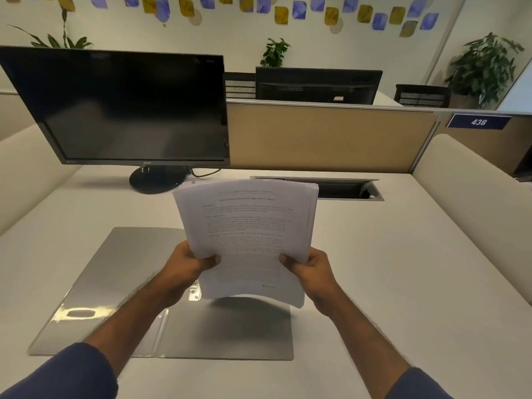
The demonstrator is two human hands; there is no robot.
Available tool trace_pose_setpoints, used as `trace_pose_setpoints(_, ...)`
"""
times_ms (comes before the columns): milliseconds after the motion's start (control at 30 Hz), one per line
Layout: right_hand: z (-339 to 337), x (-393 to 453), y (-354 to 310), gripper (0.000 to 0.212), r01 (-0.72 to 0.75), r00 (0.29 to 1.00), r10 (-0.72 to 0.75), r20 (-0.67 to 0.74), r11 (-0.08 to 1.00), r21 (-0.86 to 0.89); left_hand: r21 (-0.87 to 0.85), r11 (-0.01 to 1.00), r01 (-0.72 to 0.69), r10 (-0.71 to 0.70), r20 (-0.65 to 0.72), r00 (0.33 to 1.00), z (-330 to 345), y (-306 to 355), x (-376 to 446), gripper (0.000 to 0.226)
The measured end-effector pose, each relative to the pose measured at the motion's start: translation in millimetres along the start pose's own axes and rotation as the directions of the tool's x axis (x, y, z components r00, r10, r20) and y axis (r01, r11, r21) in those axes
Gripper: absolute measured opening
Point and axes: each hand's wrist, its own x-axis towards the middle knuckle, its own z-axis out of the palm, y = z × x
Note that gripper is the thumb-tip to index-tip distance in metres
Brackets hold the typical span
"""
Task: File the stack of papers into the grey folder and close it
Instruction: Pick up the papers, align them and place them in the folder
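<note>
Your two hands, left (190,262) and right (309,269), each grip one stack (247,234) by its side edges. It hangs above one open folder (115,283) on the desk (388,269).

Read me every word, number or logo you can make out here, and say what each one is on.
"438": white digits on the blue sign on the partition.
Logo on the monitor bezel: too small to read.
Printed text on the stack of papers, held by the left hand and right hand: blurred, unreadable.
Sticker on the far monitor: unreadable.
</note>
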Motion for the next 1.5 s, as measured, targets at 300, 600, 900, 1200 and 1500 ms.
trace_pose_setpoints(300, 11, -5, 16, 0.025, -0.008, 1.0, 0.008, -0.014, 1.0, -0.005, 0.022, 0.999, 0.027, -0.028, 0.035, 0.999, -12, -17, -6, 0.058)
trace_pose_setpoints(600, 14, -1, 20, 0.021, -0.054, 0.998, 0.05, -0.043, 0.994, -0.094, 0.055, 0.998, 0.015, -0.011, -0.065, 0.998, -5, -32, -1, 0.03)
trace_pose_setpoints(900, 9, 8, 13, 0.036, -0.22, 0.975, 0.22, 0.006, 0.974, 0.059, 0.23, 0.964, 0.133, -0.094, -0.17, 0.981, -19, -39, 19, 0.024)
trace_pose_setpoints(1200, -6, 6, 30, 0.038, -0.362, 0.93, 0.367, -0.021, 0.924, 0.125, 0.858, 0.514, 0.002, 0.27, -0.164, 0.949, -79, -79, 15, 0.03)
trace_pose_setpoints(1500, -9, 9, 34, 0.036, -0.427, 0.904, 0.428, 0.015, 0.899, 0.094, 0.965, 0.256, 0.055, 0.012, -0.06, 0.998, -100, -126, -3, 0.083)
